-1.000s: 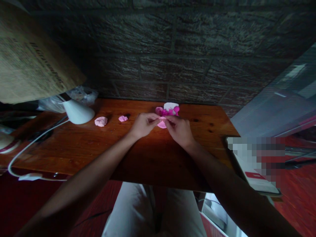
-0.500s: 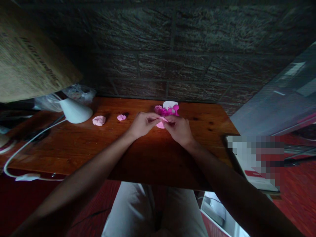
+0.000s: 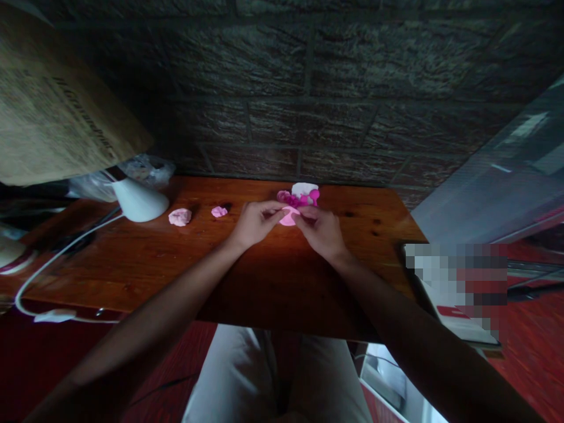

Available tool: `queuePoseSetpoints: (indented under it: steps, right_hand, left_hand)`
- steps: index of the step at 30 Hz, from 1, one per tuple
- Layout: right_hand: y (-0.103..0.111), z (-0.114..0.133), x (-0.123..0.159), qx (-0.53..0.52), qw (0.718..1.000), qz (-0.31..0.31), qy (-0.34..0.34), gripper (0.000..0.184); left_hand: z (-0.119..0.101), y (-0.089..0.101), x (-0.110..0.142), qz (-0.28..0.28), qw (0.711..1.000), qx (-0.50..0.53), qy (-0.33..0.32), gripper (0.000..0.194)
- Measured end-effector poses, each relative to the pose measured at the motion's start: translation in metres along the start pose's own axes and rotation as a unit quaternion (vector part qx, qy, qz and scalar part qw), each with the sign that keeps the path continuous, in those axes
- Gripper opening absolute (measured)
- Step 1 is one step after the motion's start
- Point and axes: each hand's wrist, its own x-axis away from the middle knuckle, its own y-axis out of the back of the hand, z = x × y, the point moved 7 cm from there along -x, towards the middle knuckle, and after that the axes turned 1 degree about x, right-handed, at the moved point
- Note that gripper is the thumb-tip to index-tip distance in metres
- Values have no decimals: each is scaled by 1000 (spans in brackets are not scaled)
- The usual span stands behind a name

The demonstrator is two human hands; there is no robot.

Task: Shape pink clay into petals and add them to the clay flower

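Note:
A flat, round pink piece point(image 3: 288, 217), soft and clay-like, lies between my hands near the back of the wooden table point(image 3: 273, 282). From its left side, my left hand point(image 3: 255, 222) pinches the edge between thumb and fingers. My right hand point(image 3: 321, 228) grips the opposite edge the same way. Just behind the fingers are magenta pieces point(image 3: 314, 197), one with a round knob, partly hidden. A white block-like thing point(image 3: 305, 189) stands behind them. To the left lie a small pink lump point(image 3: 219, 211) and a larger pale pink lump point(image 3: 180, 217).
A lamp with a white base point(image 3: 143, 202) and a printed brown shade point(image 3: 57, 117) stands at the left, its white cord point(image 3: 57, 247) hanging over the front edge. A brick wall point(image 3: 273, 88) closes off the back. Blurred-out items point(image 3: 458, 288) lie at the right.
The pink piece shows more of its round face between my fingers, where a raised fold showed before. Both hands stay in nearly the same place; the view has shifted slightly.

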Motion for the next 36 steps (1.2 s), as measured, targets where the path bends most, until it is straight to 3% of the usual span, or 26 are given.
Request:
queuePoseSetpoints:
  steps: [13,20,36]
  right_hand:
    - [1,5,0,70,997,-6,28,15]
    - [6,10,0,43,998,-27,46,13]
    - [4,12,-2,57,997,17,50,14]
  left_hand:
    - [0,-2,0,30,999,-28,-11,31]
    - [2,-2,0,32,999,-9,-1,32]
    - [-7,-1,-1,42,998,-42,-20,28]
